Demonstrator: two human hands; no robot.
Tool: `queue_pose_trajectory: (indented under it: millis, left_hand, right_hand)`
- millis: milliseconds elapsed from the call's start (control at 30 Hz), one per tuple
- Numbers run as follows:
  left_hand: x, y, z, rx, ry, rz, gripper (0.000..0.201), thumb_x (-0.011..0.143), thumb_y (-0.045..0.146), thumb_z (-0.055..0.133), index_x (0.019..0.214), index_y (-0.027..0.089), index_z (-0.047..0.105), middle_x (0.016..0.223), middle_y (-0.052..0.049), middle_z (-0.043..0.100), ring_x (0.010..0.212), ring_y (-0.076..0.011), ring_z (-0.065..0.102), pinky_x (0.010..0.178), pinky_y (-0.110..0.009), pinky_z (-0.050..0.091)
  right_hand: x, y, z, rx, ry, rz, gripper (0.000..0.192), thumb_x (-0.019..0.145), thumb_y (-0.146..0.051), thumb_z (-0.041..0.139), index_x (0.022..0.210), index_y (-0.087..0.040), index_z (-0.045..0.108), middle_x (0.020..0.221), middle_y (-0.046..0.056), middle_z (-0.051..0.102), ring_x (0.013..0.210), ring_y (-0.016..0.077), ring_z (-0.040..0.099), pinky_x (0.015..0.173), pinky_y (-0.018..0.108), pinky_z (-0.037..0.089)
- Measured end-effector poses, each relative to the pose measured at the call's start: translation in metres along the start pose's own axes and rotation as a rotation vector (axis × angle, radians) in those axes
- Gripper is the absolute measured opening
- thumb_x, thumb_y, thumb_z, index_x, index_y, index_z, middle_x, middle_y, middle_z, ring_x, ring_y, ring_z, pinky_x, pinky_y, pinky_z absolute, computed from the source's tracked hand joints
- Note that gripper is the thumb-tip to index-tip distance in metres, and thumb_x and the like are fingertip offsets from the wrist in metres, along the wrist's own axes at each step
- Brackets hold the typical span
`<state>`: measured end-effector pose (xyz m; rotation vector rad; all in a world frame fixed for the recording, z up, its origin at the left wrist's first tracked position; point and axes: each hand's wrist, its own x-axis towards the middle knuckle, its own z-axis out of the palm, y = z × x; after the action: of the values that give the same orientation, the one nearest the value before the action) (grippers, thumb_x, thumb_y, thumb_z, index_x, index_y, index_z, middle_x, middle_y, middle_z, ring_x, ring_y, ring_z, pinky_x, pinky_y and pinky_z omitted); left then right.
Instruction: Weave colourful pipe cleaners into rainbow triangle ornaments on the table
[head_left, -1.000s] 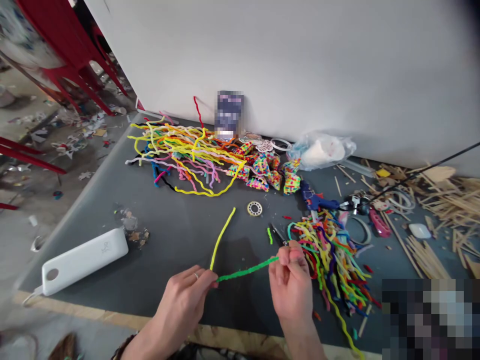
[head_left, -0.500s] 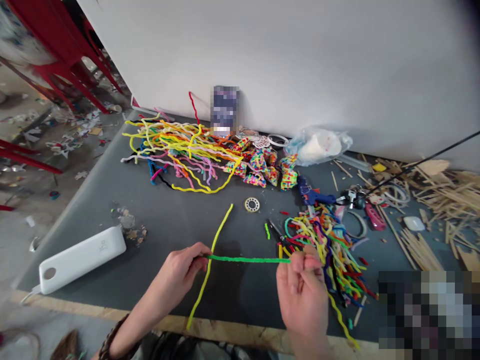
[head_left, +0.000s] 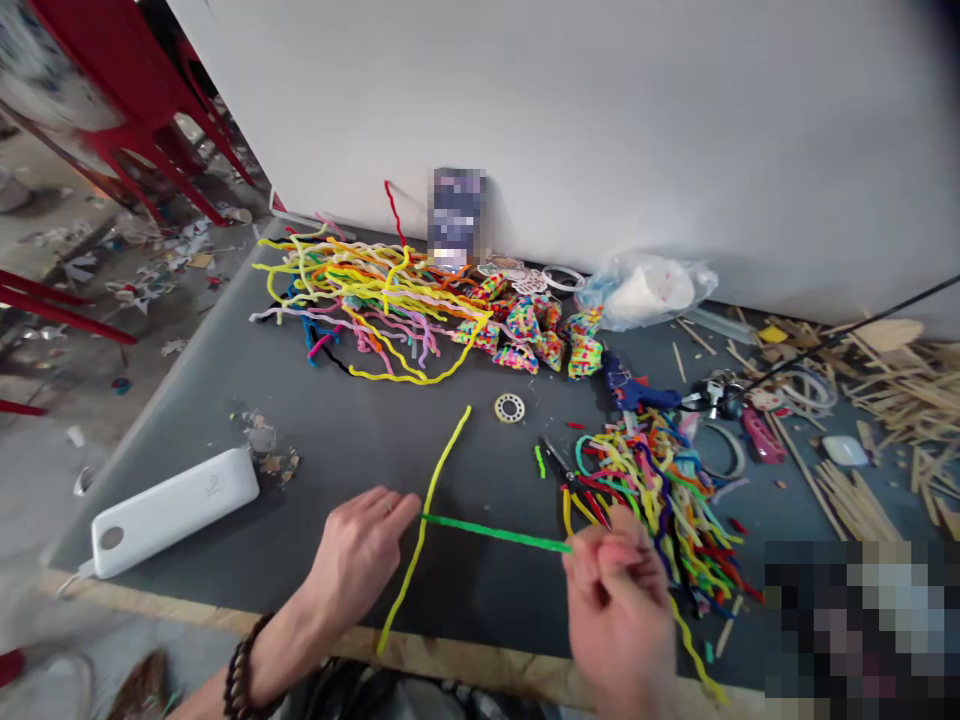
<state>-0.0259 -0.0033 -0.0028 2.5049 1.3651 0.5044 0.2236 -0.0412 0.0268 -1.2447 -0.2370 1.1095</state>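
A green pipe cleaner (head_left: 495, 532) is stretched between my hands, straight and sloping slightly down to the right. My left hand (head_left: 367, 540) pinches its left end, fingers closed. The other end sits in the closed fingers of my right hand (head_left: 619, 590). Beneath it on the dark table lies a single yellow pipe cleaner (head_left: 442, 450), crossing behind the green one close to my left fingertips. Beyond my right hand are a heap of short coloured pipe cleaner pieces (head_left: 667, 480) and scissors (head_left: 559, 465), their handles partly covered.
Long pipe cleaners (head_left: 375, 290) lie piled at the back, beside speckled colourful bows (head_left: 525, 320) and a phone (head_left: 456, 215) leaning on the wall. A glue gun (head_left: 630, 385), a tape roll (head_left: 510, 408), wooden sticks (head_left: 855, 500) and a white power bank (head_left: 176, 510) also occupy the table.
My right hand has moved slightly down, so the green pipe cleaner now tilts downward to the right. My left hand has rolled over, its back more visible. The view has shifted slightly.
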Motion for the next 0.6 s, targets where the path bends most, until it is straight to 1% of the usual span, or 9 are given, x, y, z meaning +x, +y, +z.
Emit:
queue_pose_trajectory:
  millis: [67, 133, 200, 267, 333, 400, 467, 533, 600]
  left_hand:
    - [-0.011, 0.018, -0.006, -0.068, -0.027, 0.135, 0.030, 0.086, -0.004, 0.041, 0.080, 0.022, 0.054, 0.066, 0.000, 0.059, 0.059, -0.0189, 0.053, 0.058, -0.031, 0.039]
    - [-0.020, 0.031, -0.016, -0.207, -0.093, 0.244, 0.025, 0.092, -0.001, 0.042, 0.087, 0.020, 0.055, 0.072, -0.001, 0.061, 0.062, -0.0185, 0.054, 0.058, -0.031, 0.040]
    - [-0.023, 0.032, -0.025, -0.321, -0.121, 0.232, 0.030, 0.091, -0.004, 0.039, 0.086, 0.021, 0.054, 0.069, 0.000, 0.059, 0.061, -0.0170, 0.052, 0.056, -0.030, 0.038]
    - [-0.017, 0.019, -0.028, -0.315, -0.023, 0.082, 0.035, 0.088, -0.008, 0.038, 0.087, 0.022, 0.057, 0.067, 0.002, 0.056, 0.062, -0.0157, 0.053, 0.057, -0.028, 0.038]
    - [-0.008, 0.000, -0.025, -0.157, 0.104, -0.047, 0.038, 0.087, -0.009, 0.041, 0.094, 0.022, 0.061, 0.073, 0.002, 0.062, 0.069, -0.0153, 0.058, 0.066, -0.027, 0.043]
    - [-0.002, -0.015, -0.018, 0.004, 0.141, -0.102, 0.038, 0.084, -0.010, 0.041, 0.093, 0.021, 0.062, 0.074, 0.001, 0.062, 0.071, -0.0167, 0.059, 0.067, -0.029, 0.043]
    - [-0.003, -0.016, -0.011, 0.037, 0.082, -0.047, 0.035, 0.083, -0.009, 0.041, 0.084, 0.021, 0.059, 0.067, 0.001, 0.057, 0.066, -0.0182, 0.055, 0.061, -0.030, 0.041]
    - [-0.010, -0.004, -0.007, -0.048, 0.005, 0.064, 0.033, 0.087, -0.007, 0.039, 0.080, 0.021, 0.055, 0.065, 0.001, 0.055, 0.062, -0.0183, 0.051, 0.058, -0.031, 0.039]
    - [-0.019, 0.013, -0.006, -0.164, -0.025, 0.133, 0.031, 0.094, -0.005, 0.039, 0.084, 0.021, 0.055, 0.068, 0.001, 0.057, 0.060, -0.0171, 0.049, 0.058, -0.030, 0.040]
  right_hand:
    - [0.015, -0.009, 0.000, 0.017, 0.034, -0.057, 0.046, 0.069, -0.027, 0.089, 0.065, -0.021, 0.043, 0.053, -0.007, 0.048, 0.047, 0.0070, 0.036, 0.044, 0.019, 0.026]
    - [0.034, -0.011, -0.001, 0.016, 0.027, 0.015, 0.044, 0.069, -0.026, 0.087, 0.064, -0.022, 0.043, 0.053, -0.007, 0.047, 0.042, 0.0049, 0.024, 0.040, 0.022, 0.014]
    - [0.045, -0.007, -0.001, 0.025, 0.020, 0.057, 0.041, 0.067, -0.025, 0.085, 0.064, -0.022, 0.044, 0.052, -0.008, 0.048, 0.040, 0.0044, 0.019, 0.040, 0.023, 0.008]
    - [0.042, 0.000, 0.001, 0.034, 0.020, 0.065, 0.039, 0.065, -0.023, 0.085, 0.064, -0.022, 0.046, 0.052, -0.008, 0.049, 0.041, 0.0043, 0.021, 0.040, 0.022, 0.012]
    - [0.029, 0.007, 0.004, 0.028, 0.021, 0.091, 0.036, 0.065, -0.022, 0.085, 0.065, -0.021, 0.049, 0.053, -0.007, 0.050, 0.042, 0.0040, 0.026, 0.042, 0.019, 0.021]
    - [0.014, 0.009, 0.006, 0.020, 0.022, 0.135, 0.032, 0.069, -0.023, 0.084, 0.068, -0.021, 0.051, 0.054, -0.007, 0.051, 0.043, 0.0035, 0.028, 0.044, 0.017, 0.027]
    - [0.009, 0.007, 0.006, 0.044, 0.030, 0.130, 0.035, 0.070, -0.021, 0.083, 0.067, -0.021, 0.048, 0.054, -0.007, 0.050, 0.042, 0.0031, 0.028, 0.043, 0.017, 0.027]
    - [0.014, 0.003, 0.005, 0.087, 0.040, 0.126, 0.037, 0.068, -0.018, 0.082, 0.066, -0.021, 0.045, 0.054, -0.009, 0.049, 0.038, 0.0016, 0.023, 0.040, 0.017, 0.026]
    - [0.026, -0.001, 0.003, 0.129, 0.058, 0.146, 0.034, 0.065, -0.015, 0.081, 0.069, -0.021, 0.047, 0.057, -0.011, 0.049, 0.036, -0.0003, 0.018, 0.039, 0.017, 0.028]
